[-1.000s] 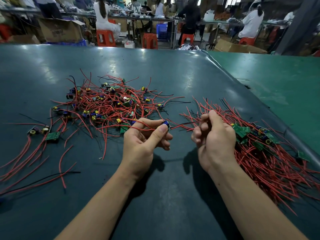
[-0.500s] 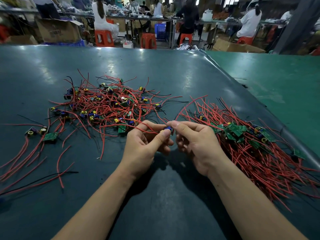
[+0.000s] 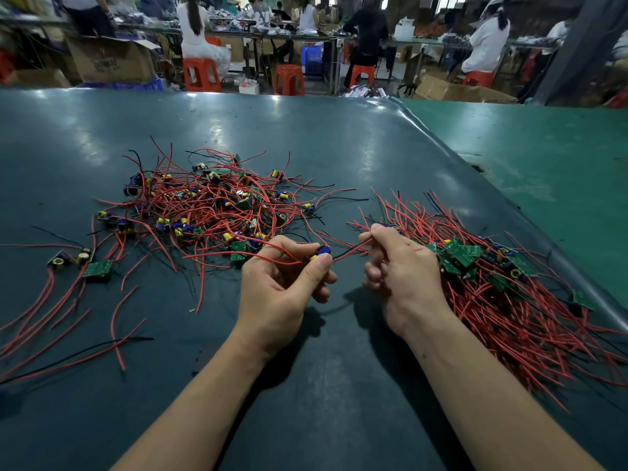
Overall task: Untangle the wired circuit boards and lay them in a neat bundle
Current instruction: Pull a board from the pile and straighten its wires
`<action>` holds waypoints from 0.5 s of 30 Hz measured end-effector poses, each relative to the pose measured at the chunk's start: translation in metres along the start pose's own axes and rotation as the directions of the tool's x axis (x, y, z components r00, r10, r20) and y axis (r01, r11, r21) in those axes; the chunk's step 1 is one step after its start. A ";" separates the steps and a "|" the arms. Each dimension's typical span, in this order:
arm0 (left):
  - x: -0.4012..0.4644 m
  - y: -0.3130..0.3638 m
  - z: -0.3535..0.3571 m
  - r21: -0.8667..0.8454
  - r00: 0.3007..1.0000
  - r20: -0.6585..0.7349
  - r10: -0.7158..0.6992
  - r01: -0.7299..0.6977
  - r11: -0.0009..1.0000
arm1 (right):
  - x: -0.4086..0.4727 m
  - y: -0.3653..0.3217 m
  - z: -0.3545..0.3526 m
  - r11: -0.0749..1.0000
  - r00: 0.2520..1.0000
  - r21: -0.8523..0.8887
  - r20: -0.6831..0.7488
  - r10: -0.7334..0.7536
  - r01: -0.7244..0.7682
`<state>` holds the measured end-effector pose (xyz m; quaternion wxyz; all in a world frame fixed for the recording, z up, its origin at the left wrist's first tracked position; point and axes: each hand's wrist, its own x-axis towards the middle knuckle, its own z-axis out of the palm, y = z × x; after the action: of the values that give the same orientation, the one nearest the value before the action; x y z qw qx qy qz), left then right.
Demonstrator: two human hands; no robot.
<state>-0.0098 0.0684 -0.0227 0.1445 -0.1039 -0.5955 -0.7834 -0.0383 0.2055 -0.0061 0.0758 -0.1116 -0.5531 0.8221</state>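
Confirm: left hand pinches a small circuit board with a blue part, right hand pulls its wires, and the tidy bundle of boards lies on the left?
Wrong side. The head view shows the tidy bundle of red-wired green circuit boards on the right; the tangled heap is left. The rest holds.

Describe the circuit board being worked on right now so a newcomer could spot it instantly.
On the dark green table, between the tangled pile and the tidier bundle, find the two hands. The board sits pinched in the left hand, the only one lifted off the table, its wires pulled by the right hand.
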 end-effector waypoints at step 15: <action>0.000 0.001 0.000 0.027 1.000 -0.007 0.004 -0.004 1.000 | 0.003 -0.005 -0.008 0.928 0.955 -0.235 0.009 -0.296 0.290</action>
<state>-0.0093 0.0683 -0.0223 0.1495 -0.1005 -0.6054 -0.7752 -0.0388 0.2154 -0.0046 0.1914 -0.0467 -0.6553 0.7292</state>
